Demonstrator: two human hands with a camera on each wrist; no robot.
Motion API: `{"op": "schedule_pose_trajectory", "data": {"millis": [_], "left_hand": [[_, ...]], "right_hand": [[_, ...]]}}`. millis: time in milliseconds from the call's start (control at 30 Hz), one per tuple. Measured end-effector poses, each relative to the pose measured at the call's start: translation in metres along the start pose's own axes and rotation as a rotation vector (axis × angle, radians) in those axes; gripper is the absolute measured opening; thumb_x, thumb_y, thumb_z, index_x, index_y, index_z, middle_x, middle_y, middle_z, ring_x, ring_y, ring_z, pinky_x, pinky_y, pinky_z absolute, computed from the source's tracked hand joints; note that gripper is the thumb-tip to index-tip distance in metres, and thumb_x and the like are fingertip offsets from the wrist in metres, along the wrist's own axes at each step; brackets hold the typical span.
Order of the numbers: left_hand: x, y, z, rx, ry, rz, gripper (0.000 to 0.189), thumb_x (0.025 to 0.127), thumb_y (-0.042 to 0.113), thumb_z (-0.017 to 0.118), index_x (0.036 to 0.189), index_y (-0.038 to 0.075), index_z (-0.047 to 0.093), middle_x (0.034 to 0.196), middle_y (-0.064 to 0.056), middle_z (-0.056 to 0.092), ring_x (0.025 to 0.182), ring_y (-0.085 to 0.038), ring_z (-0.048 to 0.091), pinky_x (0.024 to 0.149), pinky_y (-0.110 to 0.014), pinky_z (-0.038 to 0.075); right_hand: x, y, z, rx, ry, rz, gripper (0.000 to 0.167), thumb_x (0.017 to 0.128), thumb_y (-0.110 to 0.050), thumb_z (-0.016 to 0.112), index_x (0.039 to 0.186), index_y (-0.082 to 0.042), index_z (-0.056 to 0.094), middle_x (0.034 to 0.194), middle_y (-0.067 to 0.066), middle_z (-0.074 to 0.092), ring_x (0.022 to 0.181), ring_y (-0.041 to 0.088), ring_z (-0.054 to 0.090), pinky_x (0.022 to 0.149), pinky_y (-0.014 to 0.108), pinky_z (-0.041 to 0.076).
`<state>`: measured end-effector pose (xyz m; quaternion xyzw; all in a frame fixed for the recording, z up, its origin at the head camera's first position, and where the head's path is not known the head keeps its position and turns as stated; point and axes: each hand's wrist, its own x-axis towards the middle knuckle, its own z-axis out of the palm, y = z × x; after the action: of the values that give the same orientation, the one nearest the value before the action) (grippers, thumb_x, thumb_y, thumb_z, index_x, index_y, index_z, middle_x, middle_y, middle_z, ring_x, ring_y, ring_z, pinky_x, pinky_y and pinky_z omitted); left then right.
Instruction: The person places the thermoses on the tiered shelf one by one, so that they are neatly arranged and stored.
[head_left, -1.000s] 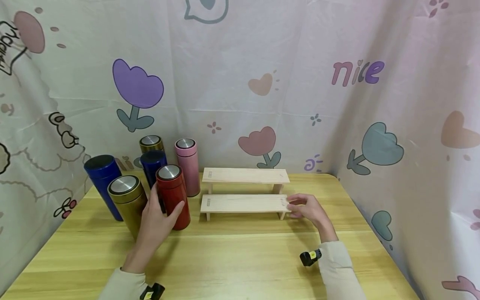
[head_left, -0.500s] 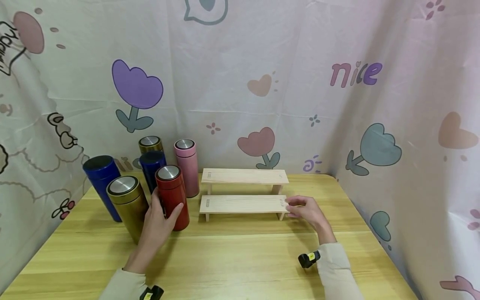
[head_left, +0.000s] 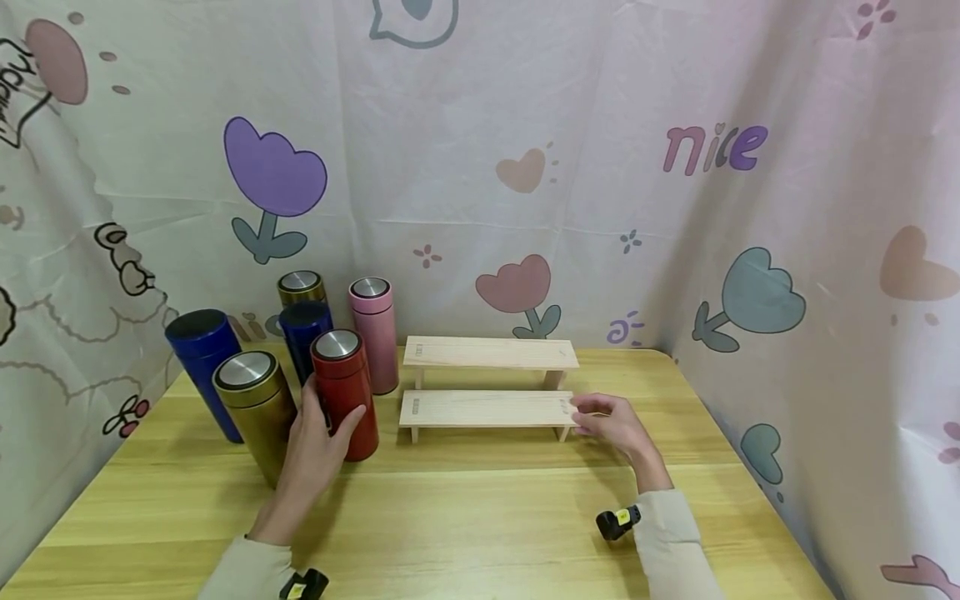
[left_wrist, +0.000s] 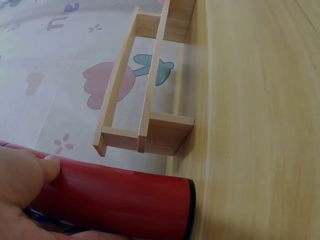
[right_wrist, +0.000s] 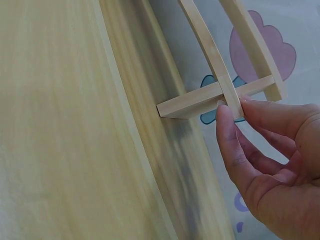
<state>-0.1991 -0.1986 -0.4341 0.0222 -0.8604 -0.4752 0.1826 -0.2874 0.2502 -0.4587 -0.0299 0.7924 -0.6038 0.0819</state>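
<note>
My left hand (head_left: 318,446) wraps round the lower body of an upright red flask (head_left: 345,405) with a silver lid; the left wrist view shows my thumb and palm on the red flask (left_wrist: 120,202). My right hand (head_left: 609,423) pinches the right end of the lower step of a two-step wooden rack (head_left: 487,408). In the right wrist view my thumb and fingers close on the end of that wooden rack (right_wrist: 227,97).
Behind and left of the red flask stand a gold flask (head_left: 255,402), a blue flask (head_left: 204,360), a second dark blue one (head_left: 306,337), another gold one (head_left: 302,289) and a pink one (head_left: 373,332). Printed cloth walls enclose the wooden table (head_left: 480,517).
</note>
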Motion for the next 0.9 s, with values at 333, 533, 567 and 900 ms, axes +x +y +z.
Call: {"op": "schedule_pose_trajectory", "data": {"millis": [333, 533, 567, 900], "left_hand": [[0.002, 0.009, -0.004, 0.006, -0.016, -0.007, 0.089, 0.102, 0.024, 0.066, 0.164, 0.004, 0.006, 0.162, -0.03, 0.032, 0.148, -0.049, 0.037, 0.12, -0.069, 0.032], [0.004, 0.019, -0.008, 0.003, -0.044, -0.004, 0.091, 0.102, 0.024, 0.066, 0.165, 0.005, 0.003, 0.163, -0.03, 0.031, 0.149, -0.049, 0.036, 0.12, -0.069, 0.031], [0.004, 0.021, -0.009, 0.002, -0.05, 0.001, 0.091, 0.102, 0.023, 0.066, 0.165, 0.005, 0.002, 0.163, -0.03, 0.031, 0.149, -0.049, 0.036, 0.12, -0.069, 0.031], [0.01, 0.042, -0.017, -0.007, -0.069, 0.068, 0.088, 0.102, 0.019, 0.066, 0.164, 0.004, 0.006, 0.161, -0.029, 0.034, 0.148, -0.048, 0.038, 0.118, -0.07, 0.034]], "right_hand": [[0.001, 0.001, 0.0, 0.0, 0.004, 0.006, 0.037, 0.096, 0.006, 0.066, 0.132, 0.013, 0.06, 0.116, 0.021, 0.062, 0.084, 0.013, 0.069, 0.081, 0.026, 0.064], [0.0, 0.0, -0.001, -0.006, 0.008, 0.025, 0.038, 0.096, 0.004, 0.067, 0.133, 0.011, 0.06, 0.121, 0.022, 0.063, 0.086, 0.015, 0.069, 0.083, 0.028, 0.064], [0.0, 0.0, -0.001, -0.005, 0.006, 0.027, 0.038, 0.096, 0.004, 0.067, 0.133, 0.011, 0.06, 0.121, 0.022, 0.063, 0.086, 0.015, 0.07, 0.083, 0.028, 0.064], [0.0, 0.002, 0.001, -0.009, 0.021, 0.035, 0.038, 0.096, 0.002, 0.068, 0.132, 0.008, 0.062, 0.127, 0.025, 0.063, 0.087, 0.014, 0.069, 0.083, 0.028, 0.064]]}}
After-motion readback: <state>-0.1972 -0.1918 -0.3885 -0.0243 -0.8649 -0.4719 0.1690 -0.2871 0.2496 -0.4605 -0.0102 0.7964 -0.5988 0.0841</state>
